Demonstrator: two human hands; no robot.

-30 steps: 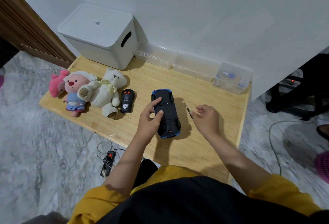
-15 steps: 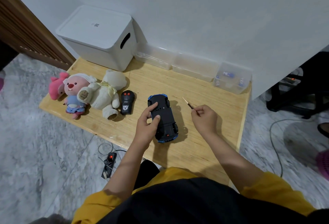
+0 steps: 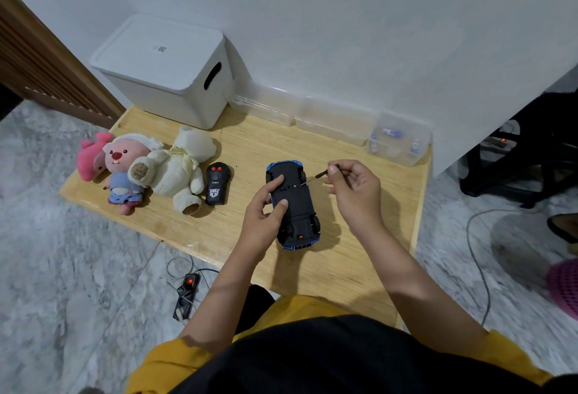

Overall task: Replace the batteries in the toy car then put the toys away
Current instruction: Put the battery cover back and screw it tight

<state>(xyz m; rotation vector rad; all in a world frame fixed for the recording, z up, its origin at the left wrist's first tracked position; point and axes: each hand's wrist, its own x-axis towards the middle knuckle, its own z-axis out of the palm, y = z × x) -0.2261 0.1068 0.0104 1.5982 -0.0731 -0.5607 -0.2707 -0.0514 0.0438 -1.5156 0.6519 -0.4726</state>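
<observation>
The blue toy car (image 3: 294, 206) lies upside down on the low wooden table (image 3: 359, 256), its black underside facing up. My left hand (image 3: 266, 212) grips its left side, thumb and forefinger on the chassis. My right hand (image 3: 353, 187) pinches a small screwdriver (image 3: 316, 176) whose thin tip points at a screw on the car's underside. A black remote control (image 3: 217, 185) lies left of the car. Beside it sit a white teddy bear (image 3: 179, 168) and a pink plush toy (image 3: 120, 165).
A white lidded storage box (image 3: 165, 71) stands at the back left against the wall. Clear plastic bins (image 3: 334, 123) line the wall; the right one (image 3: 398, 143) holds batteries. A power strip (image 3: 187, 295) and cables lie on the marble floor.
My right hand has lifted the screwdriver off the table and brought its tip to the car's underside. My left hand kept hold of the car.
</observation>
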